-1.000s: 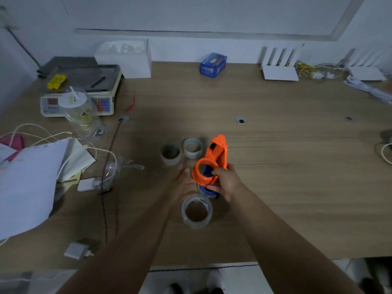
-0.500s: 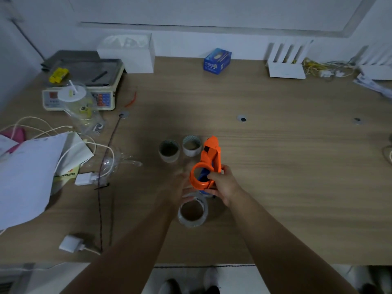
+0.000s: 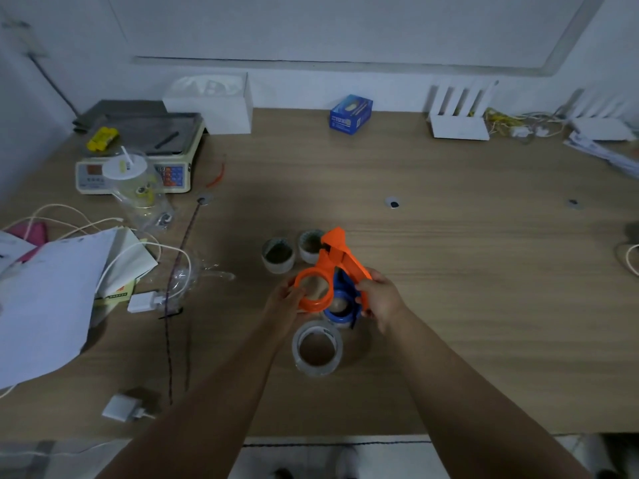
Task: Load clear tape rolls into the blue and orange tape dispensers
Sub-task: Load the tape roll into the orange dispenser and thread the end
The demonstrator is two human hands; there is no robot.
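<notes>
Two dispensers: orange dispenser [image 3: 332, 267], blue dispenser [image 3: 340, 300]; seemingly three tape rolls [image 3: 317, 347].

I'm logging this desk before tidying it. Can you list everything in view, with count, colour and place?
orange dispenser: 1, orange, held above desk centre
blue dispenser: 1, blue, on desk under the orange one
clear tape roll: 1, clear, nearest the desk's front edge
small rolls: 2, greyish, behind the dispensers
scale: 1, cream, back left
cup: 1, clear with white lid, before the scale
white box: 1, back, by the wall
blue box: 1, back centre
routers: 2, white, back right
papers: pile, white, left
chargers: 2, white, front left
left hand: on the orange ring
right hand: gripping the orange handle
</notes>
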